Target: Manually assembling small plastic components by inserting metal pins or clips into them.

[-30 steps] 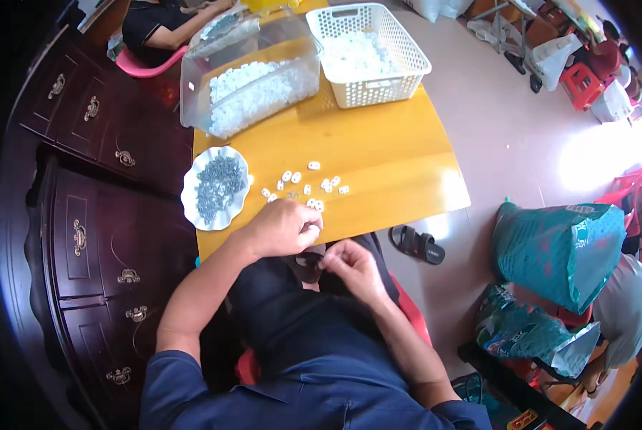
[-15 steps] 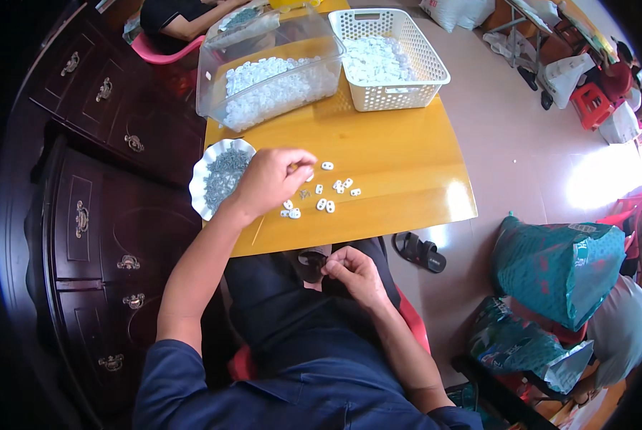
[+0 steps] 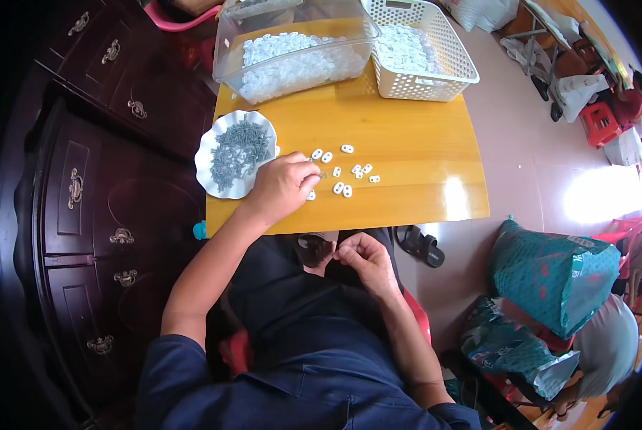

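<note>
My left hand (image 3: 283,188) is over the table's near part, fingers curled and fingertips down among small white oval plastic pieces with two dark holes (image 3: 342,189). Whatever its fingertips hold is hidden. Beside them lie a few tiny metal bits (image 3: 324,175), too small to name. Above my lap, my right hand (image 3: 369,264) has thumb and forefinger pinched together; I cannot make out what is between them. Left of my left hand stands a white wavy-rimmed dish (image 3: 205,159) heaped with thin grey screw-like pieces (image 3: 236,152).
A clear plastic bin (image 3: 303,75) and a white perforated basket (image 3: 425,87), both holding white pieces, stand at the yellow table's (image 3: 421,158) far side. Dark drawers (image 3: 84,244) flank me on the left. Teal bags (image 3: 550,269) and a person sit at right.
My left hand has lowered and moved slightly right, onto the white pieces. My right hand stays pinched above my lap. The view has shifted, so the dish shows more fully.
</note>
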The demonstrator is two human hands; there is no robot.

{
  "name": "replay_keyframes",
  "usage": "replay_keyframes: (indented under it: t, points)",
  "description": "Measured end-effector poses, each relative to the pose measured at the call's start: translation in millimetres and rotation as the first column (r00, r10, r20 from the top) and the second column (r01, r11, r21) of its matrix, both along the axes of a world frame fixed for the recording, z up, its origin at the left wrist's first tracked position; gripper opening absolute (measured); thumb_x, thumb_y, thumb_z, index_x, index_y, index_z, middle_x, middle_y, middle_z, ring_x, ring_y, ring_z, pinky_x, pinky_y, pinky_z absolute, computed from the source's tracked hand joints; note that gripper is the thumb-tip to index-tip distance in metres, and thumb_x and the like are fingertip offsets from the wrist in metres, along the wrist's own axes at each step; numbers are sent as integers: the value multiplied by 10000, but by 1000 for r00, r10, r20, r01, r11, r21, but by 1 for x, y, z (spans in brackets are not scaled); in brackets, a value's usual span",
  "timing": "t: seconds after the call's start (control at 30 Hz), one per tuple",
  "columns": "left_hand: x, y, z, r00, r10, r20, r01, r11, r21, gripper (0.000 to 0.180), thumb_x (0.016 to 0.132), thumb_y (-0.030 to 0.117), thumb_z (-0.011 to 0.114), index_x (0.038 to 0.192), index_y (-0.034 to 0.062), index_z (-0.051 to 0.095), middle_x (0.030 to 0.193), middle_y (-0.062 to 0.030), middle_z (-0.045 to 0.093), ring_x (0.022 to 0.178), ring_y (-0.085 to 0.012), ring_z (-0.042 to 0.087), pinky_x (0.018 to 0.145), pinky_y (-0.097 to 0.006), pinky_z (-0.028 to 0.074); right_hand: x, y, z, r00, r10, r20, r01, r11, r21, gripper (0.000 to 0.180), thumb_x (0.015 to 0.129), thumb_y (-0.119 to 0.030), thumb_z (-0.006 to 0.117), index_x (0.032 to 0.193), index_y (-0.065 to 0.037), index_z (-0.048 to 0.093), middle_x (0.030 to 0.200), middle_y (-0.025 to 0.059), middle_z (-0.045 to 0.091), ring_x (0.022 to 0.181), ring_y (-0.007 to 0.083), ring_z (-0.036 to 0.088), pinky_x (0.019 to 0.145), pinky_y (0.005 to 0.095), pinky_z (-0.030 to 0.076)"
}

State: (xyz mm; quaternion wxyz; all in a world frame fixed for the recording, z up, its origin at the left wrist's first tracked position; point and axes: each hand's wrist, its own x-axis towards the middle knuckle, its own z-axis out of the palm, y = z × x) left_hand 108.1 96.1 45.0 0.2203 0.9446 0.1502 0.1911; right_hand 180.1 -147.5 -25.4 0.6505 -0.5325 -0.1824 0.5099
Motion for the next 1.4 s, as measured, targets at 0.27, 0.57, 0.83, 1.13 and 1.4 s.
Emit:
replay_keyframes:
  t: [0.27,0.57,0.83,1.13,1.4]
  points:
    - [18,-5,-13,998,-48,-32,52,990,135,54,865,113,709,835,69,704,829,-91,647,788,-302,672,685,-429,538,-2,0,-6,999,0,-43,1,1000,24,91,1006,-84,655,1022,5,641,930,46,713,866,88,652,822,239,516]
    - [24,-3,-15,995,-88,-51,98,957,273,70,867,107,685,852,42,664,873,-124,651,827,-316,678,719,-450,547,-3,2,0,999,-6,-43,7,1000,13,87,1007,-86,652,1011,0,646,921,36,711,861,80,645,815,232,507]
    - [29,4,-13,985,-140,-97,164,932,324,114,875,125,673,892,41,598,867,-127,635,798,-327,668,691,-452,537,-5,4,3,1000,-6,-21,7,1000,21,84,1006,-84,652,1014,-1,647,920,33,711,845,77,635,810,231,505]
    - [-5,-1,20,973,32,228,20,975,-223,64,920,37,605,947,20,549,759,-131,648,672,-301,678,615,-377,528,13,9,31,962,-145,230,150,989,-4,80,997,-89,664,986,-11,651,881,11,697,768,64,600,740,225,496]
    - [-48,-41,-9,984,113,135,-8,796,-605,61,916,-2,680,974,-6,661,803,13,655,670,-35,565,612,-227,469,74,48,48,254,-156,954,376,925,51,113,911,-121,716,991,-41,707,865,116,691,719,233,648,712,347,524]
